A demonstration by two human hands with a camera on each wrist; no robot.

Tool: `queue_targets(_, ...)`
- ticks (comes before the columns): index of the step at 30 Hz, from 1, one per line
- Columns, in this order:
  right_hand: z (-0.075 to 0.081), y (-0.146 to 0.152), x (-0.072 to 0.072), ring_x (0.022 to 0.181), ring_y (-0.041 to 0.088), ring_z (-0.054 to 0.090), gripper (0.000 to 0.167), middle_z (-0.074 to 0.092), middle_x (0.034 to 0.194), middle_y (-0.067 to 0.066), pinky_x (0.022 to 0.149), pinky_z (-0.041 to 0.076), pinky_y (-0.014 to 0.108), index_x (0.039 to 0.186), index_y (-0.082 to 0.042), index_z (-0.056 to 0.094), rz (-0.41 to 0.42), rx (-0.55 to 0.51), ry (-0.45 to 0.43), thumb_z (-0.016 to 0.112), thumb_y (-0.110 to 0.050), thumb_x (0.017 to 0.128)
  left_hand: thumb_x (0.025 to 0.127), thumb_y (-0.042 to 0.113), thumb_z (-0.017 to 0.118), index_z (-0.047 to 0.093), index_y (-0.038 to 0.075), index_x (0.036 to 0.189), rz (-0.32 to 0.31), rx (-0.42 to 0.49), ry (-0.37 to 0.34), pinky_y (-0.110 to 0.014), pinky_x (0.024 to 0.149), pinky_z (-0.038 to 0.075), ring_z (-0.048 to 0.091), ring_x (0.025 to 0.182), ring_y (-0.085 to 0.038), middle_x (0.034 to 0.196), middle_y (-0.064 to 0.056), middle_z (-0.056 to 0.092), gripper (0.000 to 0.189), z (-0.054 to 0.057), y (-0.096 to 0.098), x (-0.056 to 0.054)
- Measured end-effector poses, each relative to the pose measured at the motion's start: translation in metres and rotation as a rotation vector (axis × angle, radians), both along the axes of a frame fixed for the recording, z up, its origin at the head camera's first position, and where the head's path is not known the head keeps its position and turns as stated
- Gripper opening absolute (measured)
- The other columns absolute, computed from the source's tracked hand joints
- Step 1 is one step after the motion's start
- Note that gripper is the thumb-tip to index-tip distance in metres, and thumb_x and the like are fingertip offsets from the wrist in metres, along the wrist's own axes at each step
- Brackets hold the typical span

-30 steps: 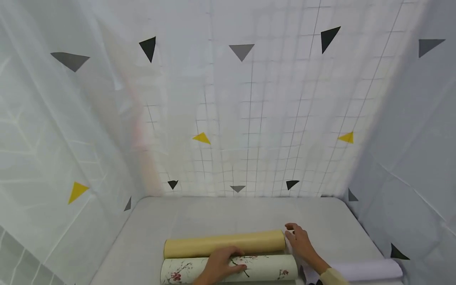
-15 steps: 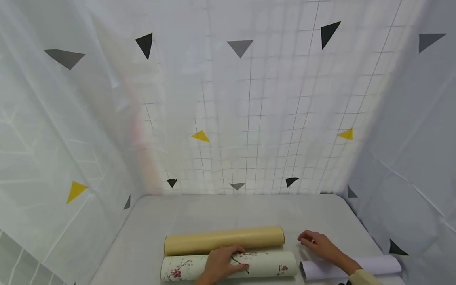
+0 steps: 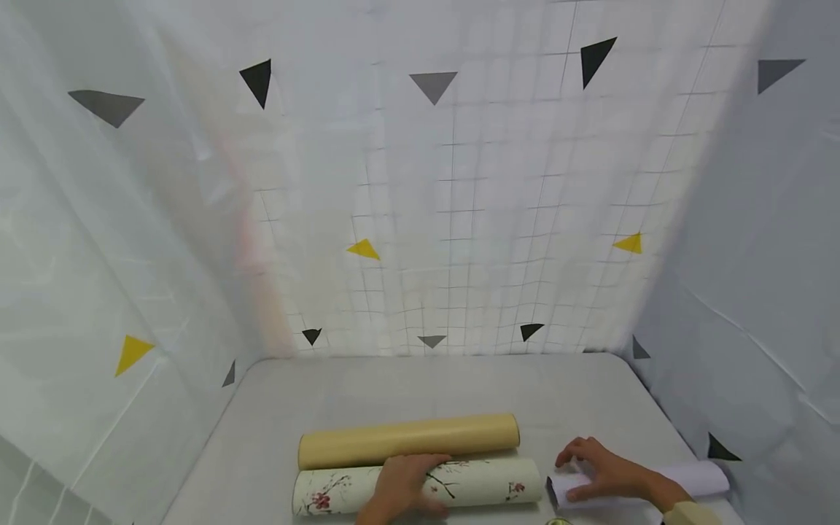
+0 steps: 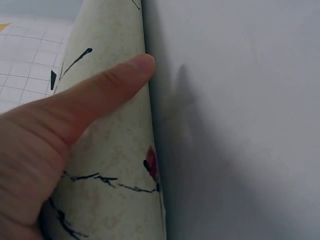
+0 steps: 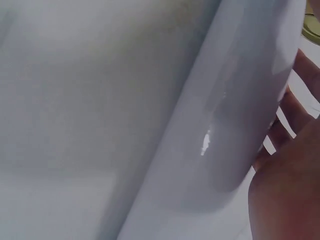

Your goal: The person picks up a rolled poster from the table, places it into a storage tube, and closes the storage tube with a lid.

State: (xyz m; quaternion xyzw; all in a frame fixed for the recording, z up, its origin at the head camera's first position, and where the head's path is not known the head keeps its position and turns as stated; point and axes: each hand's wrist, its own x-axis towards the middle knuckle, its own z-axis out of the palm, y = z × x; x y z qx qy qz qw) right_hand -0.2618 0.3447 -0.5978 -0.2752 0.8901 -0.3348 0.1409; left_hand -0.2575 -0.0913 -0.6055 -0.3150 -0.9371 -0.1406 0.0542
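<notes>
Floral roll (image 3: pixel 488 481) clasped by left grip (image 3: pixel 402 485); right grip (image 3: pixel 607 470) spread over one end of lilac roll (image 3: pixel 701 477); yellow roll (image 3: pixel 410 442) lies just beyond floral one.

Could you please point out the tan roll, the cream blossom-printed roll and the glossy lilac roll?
Tan roll (image 3: pixel 409 442), head view: middle of its side.
Cream blossom-printed roll (image 3: pixel 484 483), head view: right part.
Glossy lilac roll (image 5: pixel 220 115), right wrist view: curved side.

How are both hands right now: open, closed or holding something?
Left hand: holding the floral roll.
Right hand: at the white roll; whether it grips cannot be told.
</notes>
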Motion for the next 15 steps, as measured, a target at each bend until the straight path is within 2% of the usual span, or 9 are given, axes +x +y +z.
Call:
queue_targets(4,-0.002,0.001,0.0,0.099,0.004,0.041,0.036,0.06,0.118,0.004,0.08,0.036,0.023,0.116,-0.023,0.067,0.02,0.037,0.007,0.083,-0.034,0.086,0.058,0.068,0.089,0.064,0.039,0.136,0.016,-0.009,0.005,-0.015,0.059,0.039,0.066,0.083,0.003,0.123,0.023,0.073,0.087,0.0,0.001,0.001)
queue_targets(11,-0.008,0.003,-0.002,0.097,-0.001,0.045,0.033,0.064,0.11,-0.006,0.077,0.042,0.023,0.113,-0.021,0.068,0.052,0.062,0.193,0.081,-0.039,0.088,0.059,0.068,0.088,0.063,0.039,0.136,0.022,-0.003,-0.013,-0.014,0.06,0.039,0.067,0.085,0.004,0.125,0.023,0.072,0.085,-0.008,0.001,0.001)
queue_targets(15,-0.008,-0.001,-0.004,0.093,-0.005,0.047,0.034,0.063,0.106,-0.012,0.074,0.044,0.022,0.112,-0.021,0.066,0.013,0.05,0.232,0.08,-0.041,0.088,0.058,0.066,0.09,0.066,0.039,0.133,0.029,0.028,-0.019,-0.015,0.059,0.041,0.069,0.085,0.002,0.121,0.022,0.074,0.084,-0.011,0.001,0.001)
